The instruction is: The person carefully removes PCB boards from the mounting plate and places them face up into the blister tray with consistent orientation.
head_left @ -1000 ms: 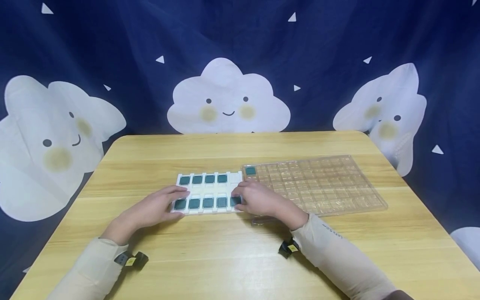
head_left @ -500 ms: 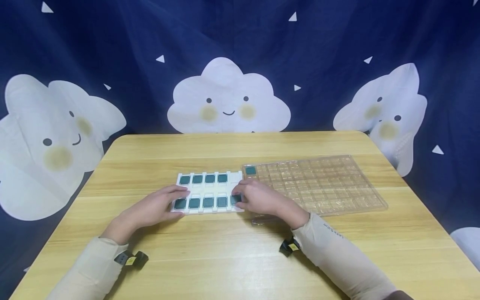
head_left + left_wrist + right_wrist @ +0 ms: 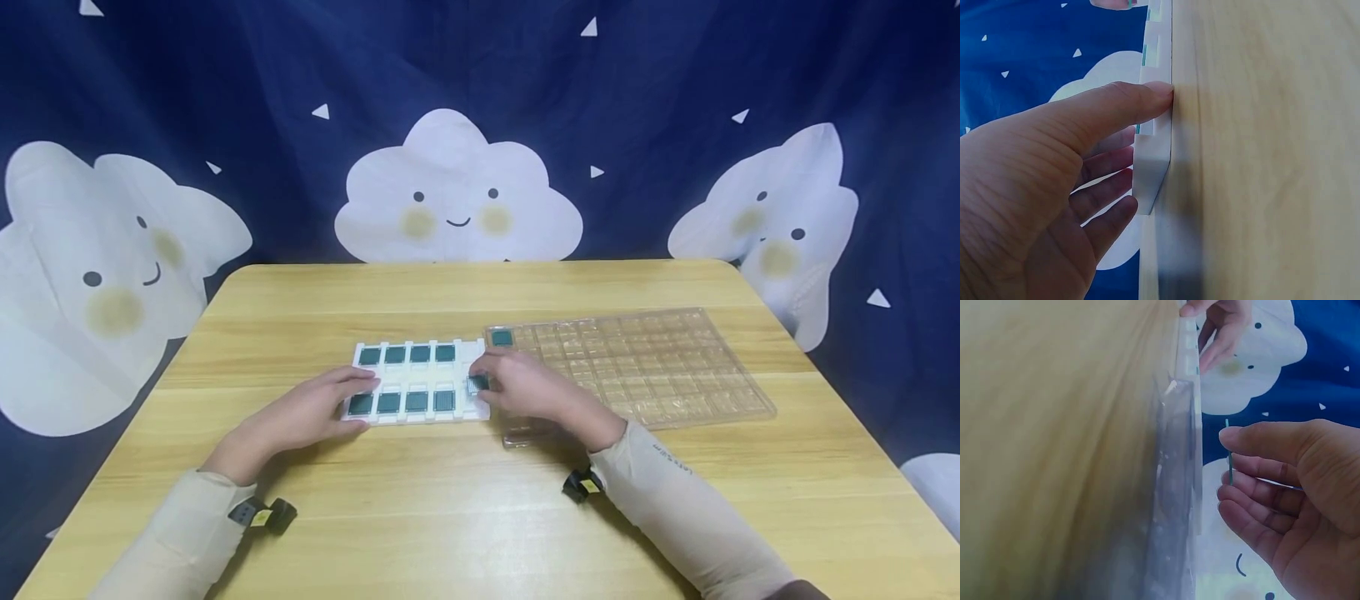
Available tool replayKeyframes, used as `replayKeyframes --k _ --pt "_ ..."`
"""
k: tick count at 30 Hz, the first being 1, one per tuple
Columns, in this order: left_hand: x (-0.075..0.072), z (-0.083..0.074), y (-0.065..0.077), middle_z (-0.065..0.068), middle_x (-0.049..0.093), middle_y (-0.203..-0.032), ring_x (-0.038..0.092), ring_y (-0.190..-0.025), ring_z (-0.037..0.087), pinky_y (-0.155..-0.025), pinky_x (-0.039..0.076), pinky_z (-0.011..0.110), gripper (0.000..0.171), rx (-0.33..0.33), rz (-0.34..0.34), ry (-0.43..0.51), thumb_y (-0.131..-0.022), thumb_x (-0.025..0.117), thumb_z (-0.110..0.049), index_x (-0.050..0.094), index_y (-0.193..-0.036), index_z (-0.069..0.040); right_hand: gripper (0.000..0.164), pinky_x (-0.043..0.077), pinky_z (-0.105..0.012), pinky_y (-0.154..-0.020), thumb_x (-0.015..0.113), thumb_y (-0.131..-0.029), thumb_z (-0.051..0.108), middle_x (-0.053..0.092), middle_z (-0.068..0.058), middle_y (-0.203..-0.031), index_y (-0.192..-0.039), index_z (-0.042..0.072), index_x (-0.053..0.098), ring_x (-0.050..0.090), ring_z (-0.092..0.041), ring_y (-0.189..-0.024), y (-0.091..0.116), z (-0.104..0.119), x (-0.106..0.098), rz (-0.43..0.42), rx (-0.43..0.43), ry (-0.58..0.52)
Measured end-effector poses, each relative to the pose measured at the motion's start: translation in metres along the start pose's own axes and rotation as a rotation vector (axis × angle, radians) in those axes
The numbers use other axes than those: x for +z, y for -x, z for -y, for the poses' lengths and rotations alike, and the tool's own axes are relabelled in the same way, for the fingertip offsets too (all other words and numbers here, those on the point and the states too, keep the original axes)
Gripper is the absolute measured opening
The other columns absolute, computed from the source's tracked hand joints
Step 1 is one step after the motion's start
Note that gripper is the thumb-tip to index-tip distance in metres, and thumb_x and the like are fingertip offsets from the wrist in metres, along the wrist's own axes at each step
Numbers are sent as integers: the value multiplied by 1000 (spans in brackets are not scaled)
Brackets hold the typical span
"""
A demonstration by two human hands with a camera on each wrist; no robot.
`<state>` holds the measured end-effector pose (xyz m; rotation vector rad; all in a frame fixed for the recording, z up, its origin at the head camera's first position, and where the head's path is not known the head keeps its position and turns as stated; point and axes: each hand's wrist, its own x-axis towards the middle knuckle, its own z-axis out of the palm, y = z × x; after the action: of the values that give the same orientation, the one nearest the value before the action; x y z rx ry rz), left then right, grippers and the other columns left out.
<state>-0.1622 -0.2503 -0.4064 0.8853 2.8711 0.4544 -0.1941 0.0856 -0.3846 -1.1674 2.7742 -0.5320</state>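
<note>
A white slotted tray (image 3: 408, 380) lies on the table, with several green square circuit boards (image 3: 388, 403) seated in two rows. My left hand (image 3: 311, 410) holds the tray's left end. In the left wrist view its thumb (image 3: 1157, 89) presses on the side edge while the other fingers reach over the far side. At the right end of the tray, my right hand (image 3: 528, 385) pinches one small green circuit board (image 3: 1230, 456) between thumb and fingertips. That board is lifted above the tray, seen edge-on in the right wrist view.
Right of the white tray lies a clear plastic tray (image 3: 637, 367) divided into many small pockets. One green board (image 3: 502, 337) sits in its back left pocket. The wooden table (image 3: 420, 508) runs back to a dark blue curtain (image 3: 465, 58) with cloud prints.
My right hand has lifted the circuit board out of the front right slot and moved slightly up and back. The left hand stays on the tray.
</note>
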Motion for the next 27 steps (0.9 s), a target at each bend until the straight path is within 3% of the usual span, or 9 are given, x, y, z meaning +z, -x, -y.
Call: replayKeyframes --k 1,4,8,17,27 --pt "0 0 0 13 51 -141 45 -131 37 -108 37 54 63 -1 1 0 -86 75 -36 56 -137 -5 36 46 -37 -102 74 -88 18 66 -8 -122 -120 5 67 56 -30 -121 0 -1 -1 -4 1 -6" --pt "-1 -1 0 13 51 -141 45 -131 37 -108 36 54 63 -4 2 0 -86 75 -36 56 -137 -5 35 49 -35 -99 74 -87 19 66 -9 -122 -120 6 67 62 -26 -112 0 -4 -4 -20 5 -22" --pt "-1 -1 0 14 51 -141 45 -131 37 -108 36 54 63 -7 4 -1 -86 75 -35 56 -138 -5 36 54 -26 -81 75 -87 19 65 -6 -115 -120 7 66 61 -10 -78 2 -7 -8 -33 30 -50" --pt "1 1 0 13 51 -142 45 -131 37 -108 36 54 63 -3 -2 1 -86 75 -36 56 -138 -6 37 55 -32 -84 76 -86 18 66 -7 -113 -119 6 66 64 -21 -95 2 -16 -17 -71 57 -80" --pt "2 3 0 13 50 -142 45 -131 36 -108 36 54 66 -7 3 -7 -85 75 -39 56 -139 -7 39 55 -34 -86 75 -87 19 66 -5 -113 -123 7 66 63 -23 -100 -1 -33 -26 -56 88 -111"
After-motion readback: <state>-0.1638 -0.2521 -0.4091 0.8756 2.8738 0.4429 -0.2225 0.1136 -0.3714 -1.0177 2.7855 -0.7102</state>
